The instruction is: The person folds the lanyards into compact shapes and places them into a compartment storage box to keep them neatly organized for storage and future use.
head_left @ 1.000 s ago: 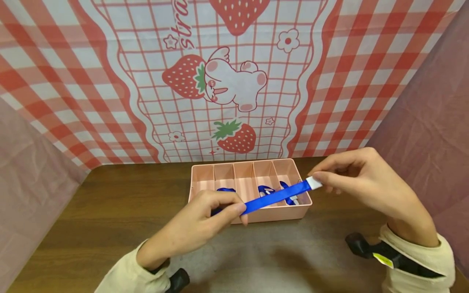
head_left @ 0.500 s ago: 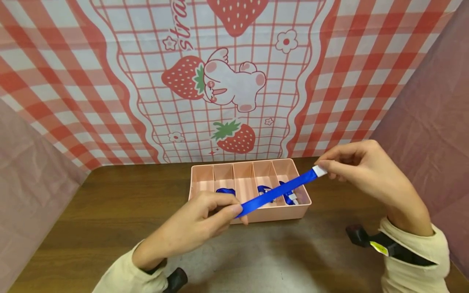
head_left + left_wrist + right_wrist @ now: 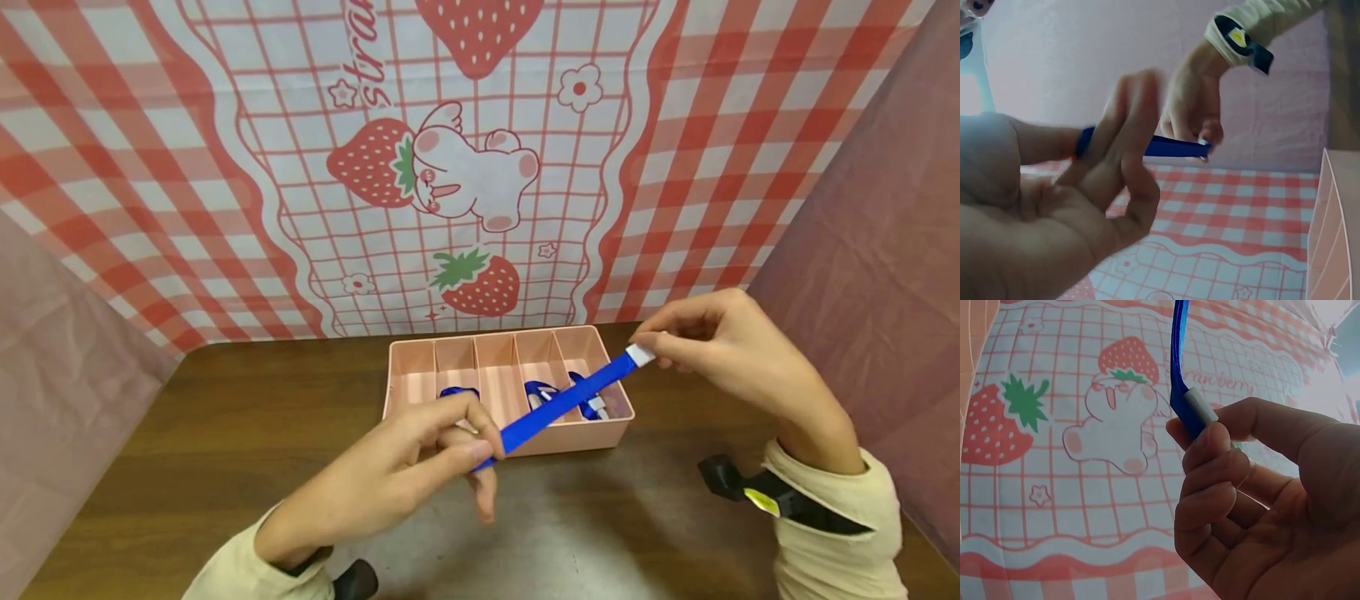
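Note:
A flat blue lanyard [image 3: 562, 404] is stretched slantwise between my two hands, above the pink box. My left hand [image 3: 397, 467] pinches its lower end between thumb and fingers; some other fingers stand out loosely. At the higher end, thumb and fingertips of my right hand [image 3: 720, 342] pinch the white clasp [image 3: 641, 355]. Seen from the right wrist, the clasp [image 3: 1200, 405] wraps the doubled blue strap [image 3: 1179, 347]. In the left wrist view the fingers of the left hand [image 3: 1104, 156] are partly blurred and cover part of the strap.
Behind the lanyard, the pink divided box [image 3: 555, 439] stands on the wooden table [image 3: 247, 417]. Blue coiled lanyards [image 3: 459, 392] lie in several compartments, some with white parts. A red-checked strawberry cloth [image 3: 487, 192] hangs at the back, with pink cloth [image 3: 862, 208] at the sides.
My right hand rose with the clasp, then shifted a little left. The left hand moved slightly down, and its fingers changed from close together to more spread around the strap.

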Demonstrator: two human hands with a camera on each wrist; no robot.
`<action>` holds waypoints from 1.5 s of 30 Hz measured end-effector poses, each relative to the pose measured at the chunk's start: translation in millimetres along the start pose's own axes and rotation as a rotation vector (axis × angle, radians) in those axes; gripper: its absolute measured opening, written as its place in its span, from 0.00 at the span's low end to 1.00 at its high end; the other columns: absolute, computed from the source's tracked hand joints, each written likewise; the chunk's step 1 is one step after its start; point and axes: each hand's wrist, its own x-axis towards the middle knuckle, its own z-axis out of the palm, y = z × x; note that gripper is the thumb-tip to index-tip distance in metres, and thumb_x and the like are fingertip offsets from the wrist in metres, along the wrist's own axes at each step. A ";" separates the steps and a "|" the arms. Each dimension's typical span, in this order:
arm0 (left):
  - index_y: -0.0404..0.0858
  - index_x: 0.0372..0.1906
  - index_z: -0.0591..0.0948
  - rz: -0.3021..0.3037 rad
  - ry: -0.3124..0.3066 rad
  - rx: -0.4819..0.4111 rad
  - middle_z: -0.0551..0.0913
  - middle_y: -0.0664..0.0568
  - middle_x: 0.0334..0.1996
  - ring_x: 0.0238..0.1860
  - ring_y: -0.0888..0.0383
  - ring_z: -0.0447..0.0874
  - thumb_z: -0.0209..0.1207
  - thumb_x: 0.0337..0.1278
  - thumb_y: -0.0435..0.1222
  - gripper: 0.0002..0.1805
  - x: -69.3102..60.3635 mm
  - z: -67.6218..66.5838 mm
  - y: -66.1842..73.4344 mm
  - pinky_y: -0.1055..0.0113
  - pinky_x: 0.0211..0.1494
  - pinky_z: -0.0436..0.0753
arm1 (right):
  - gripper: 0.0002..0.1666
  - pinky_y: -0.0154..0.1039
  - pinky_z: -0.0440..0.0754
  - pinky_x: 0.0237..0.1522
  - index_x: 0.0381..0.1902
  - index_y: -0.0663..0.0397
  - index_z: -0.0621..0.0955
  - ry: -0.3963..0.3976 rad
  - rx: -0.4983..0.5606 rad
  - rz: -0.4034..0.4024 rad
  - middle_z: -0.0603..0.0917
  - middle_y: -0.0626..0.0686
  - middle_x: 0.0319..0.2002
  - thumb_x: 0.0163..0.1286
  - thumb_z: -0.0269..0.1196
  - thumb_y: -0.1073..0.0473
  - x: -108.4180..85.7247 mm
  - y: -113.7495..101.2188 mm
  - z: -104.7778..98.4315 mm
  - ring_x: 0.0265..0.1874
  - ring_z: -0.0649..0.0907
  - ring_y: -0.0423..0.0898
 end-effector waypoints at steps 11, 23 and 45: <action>0.38 0.47 0.73 0.146 -0.113 0.109 0.88 0.54 0.44 0.56 0.58 0.82 0.50 0.74 0.29 0.04 -12.2 -0.4 9.0 0.62 0.54 0.81 | 0.03 0.34 0.69 0.20 0.32 0.48 0.89 -0.082 -0.122 -0.008 0.82 0.42 0.21 0.65 0.69 0.59 7.9 -9.4 27.1 0.19 0.75 0.38; 0.38 0.42 0.86 0.529 0.049 0.342 0.83 0.47 0.47 0.52 0.53 0.82 0.64 0.58 0.24 0.09 -3.4 -4.1 12.1 0.63 0.50 0.82 | 0.03 0.34 0.67 0.18 0.31 0.48 0.89 -0.134 -0.089 0.001 0.80 0.43 0.19 0.64 0.69 0.58 7.3 -9.7 30.8 0.19 0.73 0.38; 0.34 0.42 0.87 0.436 0.310 0.316 0.88 0.50 0.36 0.35 0.60 0.83 0.65 0.57 0.22 0.10 -2.6 -6.8 2.8 0.68 0.31 0.83 | 0.07 0.29 0.74 0.21 0.33 0.44 0.88 -0.005 -0.015 -0.236 0.81 0.37 0.23 0.61 0.72 0.64 -13.6 -40.8 46.3 0.21 0.76 0.35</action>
